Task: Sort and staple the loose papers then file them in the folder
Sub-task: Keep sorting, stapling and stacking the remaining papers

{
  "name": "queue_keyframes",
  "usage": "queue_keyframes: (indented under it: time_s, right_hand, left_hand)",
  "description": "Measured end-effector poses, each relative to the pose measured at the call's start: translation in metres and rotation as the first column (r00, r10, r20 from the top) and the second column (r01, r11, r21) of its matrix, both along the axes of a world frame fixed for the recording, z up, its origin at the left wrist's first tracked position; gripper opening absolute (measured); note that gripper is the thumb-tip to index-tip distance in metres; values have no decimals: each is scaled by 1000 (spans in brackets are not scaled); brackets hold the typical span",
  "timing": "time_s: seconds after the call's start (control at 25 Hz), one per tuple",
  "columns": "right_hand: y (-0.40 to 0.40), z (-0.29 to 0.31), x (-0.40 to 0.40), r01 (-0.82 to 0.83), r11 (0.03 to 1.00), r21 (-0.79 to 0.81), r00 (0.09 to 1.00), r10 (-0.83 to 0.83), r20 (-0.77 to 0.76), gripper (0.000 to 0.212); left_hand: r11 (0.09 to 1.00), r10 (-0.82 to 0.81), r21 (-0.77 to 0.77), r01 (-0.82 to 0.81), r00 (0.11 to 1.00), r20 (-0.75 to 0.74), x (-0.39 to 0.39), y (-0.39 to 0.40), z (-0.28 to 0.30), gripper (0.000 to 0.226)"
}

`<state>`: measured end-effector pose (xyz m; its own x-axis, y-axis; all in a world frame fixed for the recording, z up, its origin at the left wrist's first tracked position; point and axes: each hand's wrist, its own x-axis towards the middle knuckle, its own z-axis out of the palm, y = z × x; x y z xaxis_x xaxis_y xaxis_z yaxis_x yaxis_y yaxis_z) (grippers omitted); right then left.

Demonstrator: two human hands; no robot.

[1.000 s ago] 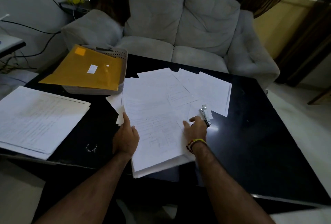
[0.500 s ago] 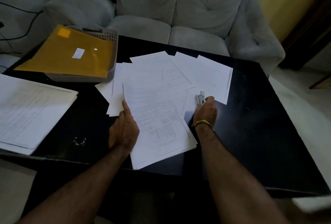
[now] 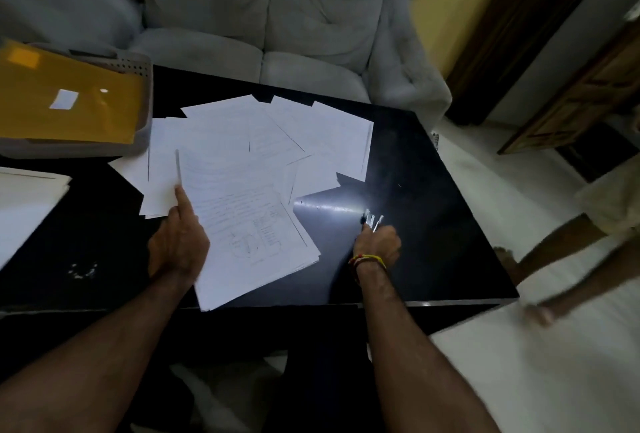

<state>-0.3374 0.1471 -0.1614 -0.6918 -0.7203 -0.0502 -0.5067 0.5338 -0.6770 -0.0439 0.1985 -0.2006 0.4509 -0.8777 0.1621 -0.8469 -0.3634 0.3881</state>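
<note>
Loose white papers (image 3: pixel 277 134) lie fanned over the middle of a black table (image 3: pixel 433 224). A printed stack (image 3: pixel 242 224) lies nearest me, its left edge lifted a little. My left hand (image 3: pixel 178 242) rests at that edge, index finger stretched along it. My right hand (image 3: pixel 379 242) grips a small metal stapler (image 3: pixel 372 219) over bare table, right of the papers. A yellow folder (image 3: pixel 69 100) lies on a grey tray (image 3: pixel 143 86) at the back left.
Another stack of white sheets (image 3: pixel 24 204) lies at the left edge of the table. A grey sofa (image 3: pixel 270 17) stands behind the table. Someone's bare legs (image 3: pixel 554 266) are on the white floor at the right.
My right hand has picked the stapler up off the papers and carried it right, onto bare table. The left hand stays at the stack's left edge. The view has tilted down and right.
</note>
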Motion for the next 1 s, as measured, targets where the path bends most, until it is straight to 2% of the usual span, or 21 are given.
queue_keyframes:
  time_s: [0.08, 0.2, 0.28, 0.36, 0.48, 0.56, 0.64, 0.76, 0.92, 1.0]
  right_hand:
    - [6, 2, 2, -3, 999, 51, 999, 5, -38, 39]
    - [2, 7, 24, -8, 995, -96, 997, 0, -82, 36]
    - [-9, 12, 51, -130, 970, -205, 989, 111, -99, 26]
    - [-25, 20, 81, -275, 932, -237, 961, 258, -99, 21]
    - [-54, 23, 126, -455, 879, -146, 890, 444, -99, 26]
    - [-73, 15, 152, -541, 840, -41, 840, 536, -83, 30]
    - [-93, 7, 172, -582, 813, 36, 812, 583, -33, 32]
    - [-120, 2, 196, -595, 798, 100, 802, 597, 7, 38]
    - [-141, 3, 233, -518, 830, 205, 851, 523, 32, 54]
    - [-147, 4, 248, -486, 836, 254, 867, 499, 19, 53]
  left_hand:
    - [1000, -16, -22, 15, 1000, -27, 2, 3, -1, 64]
    - [996, -47, -75, 41, 996, -80, 7, 7, -1, 65]
    - [991, -60, -129, 40, 987, -151, 10, 8, -1, 66]
    - [983, -58, -184, 19, 976, -209, 19, 8, 4, 69]
    - [976, 29, -205, -73, 977, -210, 52, 11, 5, 73]
    - [966, 130, -178, -188, 946, -298, 69, 13, 6, 74]
    - [964, 152, -154, -214, 929, -337, 71, 10, 8, 72]
    - [987, 71, -125, -105, 965, -251, 67, 7, 4, 63]
    - [994, 59, -75, -77, 973, -224, 71, 5, -6, 57]
    - [995, 39, -81, -57, 978, -203, 70, 4, -9, 56]
